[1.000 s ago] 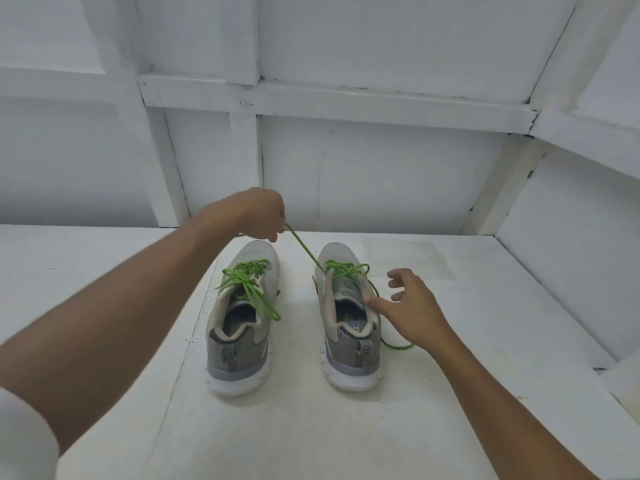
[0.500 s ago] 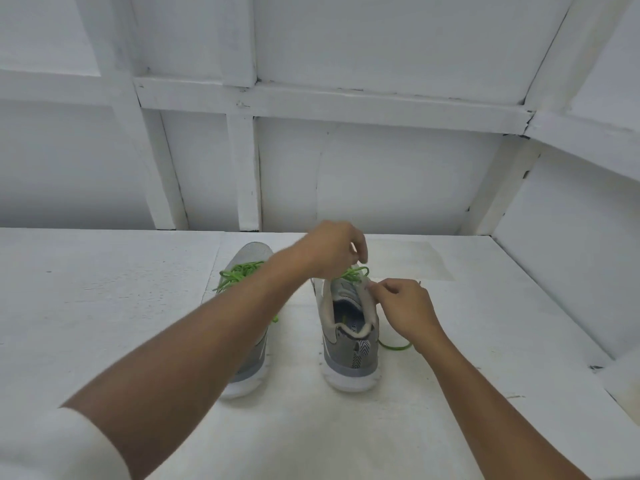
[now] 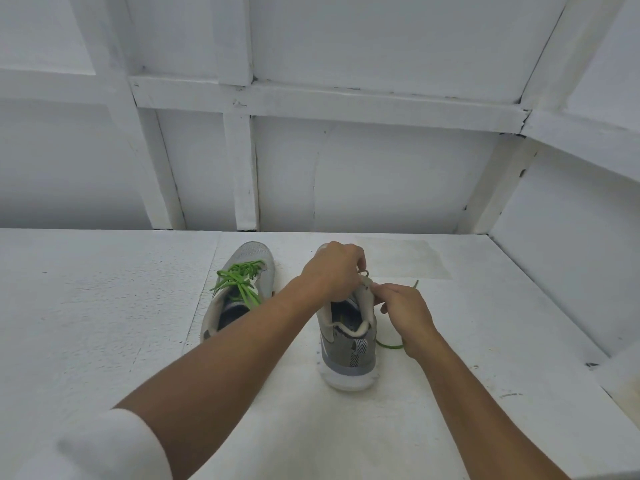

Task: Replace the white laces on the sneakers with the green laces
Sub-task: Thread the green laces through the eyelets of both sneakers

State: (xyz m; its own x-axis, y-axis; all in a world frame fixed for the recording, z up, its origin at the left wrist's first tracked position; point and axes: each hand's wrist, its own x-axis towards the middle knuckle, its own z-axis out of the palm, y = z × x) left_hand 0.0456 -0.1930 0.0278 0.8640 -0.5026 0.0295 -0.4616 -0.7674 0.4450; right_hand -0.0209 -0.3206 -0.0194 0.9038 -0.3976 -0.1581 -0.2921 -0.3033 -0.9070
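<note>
Well off to the left of both sets of fingers stands the left sneaker, its tied green lace already threaded. The left hand reaches across to the right sneaker, fingers curled tight and pinching a small loop of the loose green lace at their tips. Touching those tips from the right, the right hand nips the sneaker's pale collar edge between thumb and forefinger. The lace trails on the white tabletop under that wrist, its end poking out beyond the knuckles.
</note>
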